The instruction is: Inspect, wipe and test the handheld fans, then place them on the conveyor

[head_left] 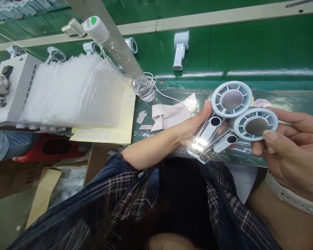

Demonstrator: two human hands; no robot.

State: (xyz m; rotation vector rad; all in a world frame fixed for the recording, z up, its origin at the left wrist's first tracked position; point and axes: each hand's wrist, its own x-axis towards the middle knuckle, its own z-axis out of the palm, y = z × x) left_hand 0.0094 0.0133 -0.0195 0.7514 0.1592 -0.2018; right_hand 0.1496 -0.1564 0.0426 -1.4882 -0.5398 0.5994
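Two light-blue handheld fans are held side by side above the bench, their round grilles with grey centre discs facing up. My left hand (190, 129) is wrapped round the handle of the left fan (232, 99), thumb near its head; some fingers are hidden behind both handles. My right hand (289, 142), with a pale wristband, pinches the head of the right fan (257, 125) between thumb and fingers. The two clear-fronted handles overlap at their lower ends, each with a dark oval spot. Whether my left fingers also grip the second handle is hard to see.
Bubble-wrap bags (75, 90) are stacked on a yellow sticker sheet (129, 119) at the left. A water bottle (143, 88) stands beside a beige cloth (170, 116) and white cable. Behind, another fan (181, 50) lies on the green belt (245, 48), with several more further left.
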